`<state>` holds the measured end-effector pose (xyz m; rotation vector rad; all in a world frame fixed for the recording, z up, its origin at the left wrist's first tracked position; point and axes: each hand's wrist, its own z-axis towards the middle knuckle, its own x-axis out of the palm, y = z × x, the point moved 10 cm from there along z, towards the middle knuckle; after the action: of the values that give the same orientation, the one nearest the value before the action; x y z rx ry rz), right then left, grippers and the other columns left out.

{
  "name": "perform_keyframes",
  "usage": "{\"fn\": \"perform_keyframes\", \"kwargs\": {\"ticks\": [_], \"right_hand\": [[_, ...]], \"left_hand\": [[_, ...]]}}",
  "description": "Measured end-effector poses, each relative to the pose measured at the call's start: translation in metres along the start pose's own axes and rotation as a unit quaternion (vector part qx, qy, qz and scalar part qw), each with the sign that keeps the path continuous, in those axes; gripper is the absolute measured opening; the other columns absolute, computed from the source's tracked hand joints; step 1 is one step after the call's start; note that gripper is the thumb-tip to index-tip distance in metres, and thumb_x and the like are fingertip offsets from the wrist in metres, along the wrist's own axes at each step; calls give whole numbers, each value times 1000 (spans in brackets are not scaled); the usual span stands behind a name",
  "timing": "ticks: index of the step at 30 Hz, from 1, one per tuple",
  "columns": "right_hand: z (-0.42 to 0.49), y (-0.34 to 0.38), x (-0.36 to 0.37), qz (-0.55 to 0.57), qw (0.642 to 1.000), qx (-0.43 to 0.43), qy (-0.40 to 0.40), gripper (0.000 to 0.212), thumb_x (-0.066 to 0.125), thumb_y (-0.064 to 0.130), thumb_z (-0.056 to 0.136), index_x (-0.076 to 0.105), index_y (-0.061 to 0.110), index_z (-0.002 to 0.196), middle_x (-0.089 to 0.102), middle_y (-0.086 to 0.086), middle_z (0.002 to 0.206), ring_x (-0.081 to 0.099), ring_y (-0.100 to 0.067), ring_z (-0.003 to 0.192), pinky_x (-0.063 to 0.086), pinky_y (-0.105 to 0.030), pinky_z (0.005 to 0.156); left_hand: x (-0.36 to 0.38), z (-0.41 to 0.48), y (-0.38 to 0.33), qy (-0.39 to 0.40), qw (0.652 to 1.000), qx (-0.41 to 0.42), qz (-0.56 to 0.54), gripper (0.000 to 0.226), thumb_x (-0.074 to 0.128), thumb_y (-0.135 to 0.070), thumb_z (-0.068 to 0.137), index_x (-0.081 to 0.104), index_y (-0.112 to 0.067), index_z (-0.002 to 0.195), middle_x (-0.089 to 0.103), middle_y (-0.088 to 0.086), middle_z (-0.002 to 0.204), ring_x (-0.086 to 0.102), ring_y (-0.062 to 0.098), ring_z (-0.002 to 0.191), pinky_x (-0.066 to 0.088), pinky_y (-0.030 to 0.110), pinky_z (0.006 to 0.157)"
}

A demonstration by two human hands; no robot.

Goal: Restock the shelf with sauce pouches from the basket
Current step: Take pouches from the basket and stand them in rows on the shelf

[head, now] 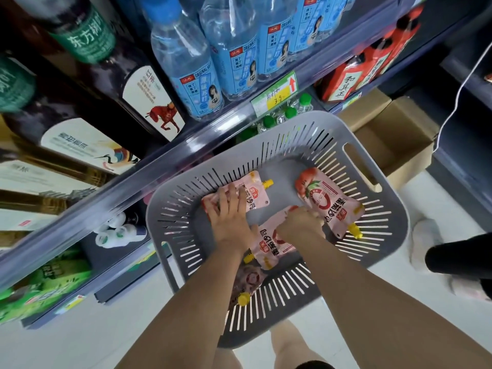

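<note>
A grey slotted basket (372, 155) sits on the floor in front of the shelf (159, 166). Several pink sauce pouches with yellow caps lie in it. My left hand (230, 214) presses flat, fingers spread, on the pouch at the back left (255, 194). My right hand (300, 222) is curled on the edge of the large pouch at the right (338, 209), above a middle pouch (269, 246). Another pouch (247, 283) lies at the near side, partly under my left forearm.
Blue-labelled water bottles (191, 65) and dark bottles (106, 62) fill the shelf above. Green-capped bottles (290, 113) stand behind the basket. An open cardboard box (394, 139) lies to the right. Another person's dark-clad leg and white shoe (426, 243) are at the right edge.
</note>
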<state>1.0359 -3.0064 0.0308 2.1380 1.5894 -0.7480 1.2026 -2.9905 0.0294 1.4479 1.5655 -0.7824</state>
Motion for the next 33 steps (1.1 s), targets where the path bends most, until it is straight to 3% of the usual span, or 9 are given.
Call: {"fn": "perform_keyframes", "kwargs": {"ticks": [6,9,12,15,19,24,28,31,33], "right_hand": [[2,28,-11,72,992,-102,-22,65,63,18,87,30,10,142,29,-15,145,26,-36,135,37,-42,103],[1,16,-17,149,985,-50,-68,73,67,13,83,28,14,144,24,-13,147,28,-35,135,41,-50,102],[-2,2,8,172,984,49,-23,87,63,16,85,5,11,151,14,-20,151,29,-39,134,43,-50,102],[-4,12,32,185,982,26,33,97,59,11,87,-15,4,150,2,-22,154,28,-36,136,43,-40,104],[-2,16,37,208,977,3,38,101,62,11,90,-19,1,149,-9,-18,157,19,-38,142,42,-40,106],[-1,23,21,271,960,-60,38,107,63,-1,86,-18,20,152,-14,-10,160,25,-33,143,43,-29,91],[1,42,-3,-37,975,-211,-61,113,68,-1,80,-15,27,153,-21,-7,159,-1,-34,148,21,-53,115],[-12,70,0,-371,845,-366,-120,102,65,7,85,-8,30,154,-19,-7,160,-14,-30,148,4,-63,115],[-13,75,9,-474,775,-407,-91,90,62,12,89,3,29,155,-14,-6,161,-14,-25,148,0,-58,117]], "left_hand": [[4,2,4,2,1000,-6,-15,88,43,-58,91,-6,-19,152,-3,11,159,0,38,145,12,61,111],[2,-1,3,1,999,-42,-32,86,44,-58,91,-2,-18,151,13,13,155,17,38,139,21,55,108],[7,-7,5,24,995,-78,-53,88,53,-48,88,-1,-18,151,19,15,151,24,37,135,24,50,109],[9,-9,11,41,995,-82,-34,96,59,-50,81,2,-15,150,19,15,150,24,35,135,23,50,109],[10,0,16,58,996,-63,-30,103,62,-57,80,-2,-19,152,5,15,158,10,39,143,16,55,113],[14,9,12,58,997,-8,-56,83,51,-48,92,0,-27,153,12,16,157,24,42,138,34,52,105],[27,11,21,118,992,-5,-52,101,62,-54,83,-8,-31,152,8,13,156,22,41,138,36,54,105],[28,12,23,128,991,5,-50,106,65,-53,81,-10,-30,152,10,15,154,25,41,135,38,53,103],[30,13,22,127,991,7,-42,106,64,-53,82,-11,-29,152,11,16,154,27,41,134,41,52,101]]}}
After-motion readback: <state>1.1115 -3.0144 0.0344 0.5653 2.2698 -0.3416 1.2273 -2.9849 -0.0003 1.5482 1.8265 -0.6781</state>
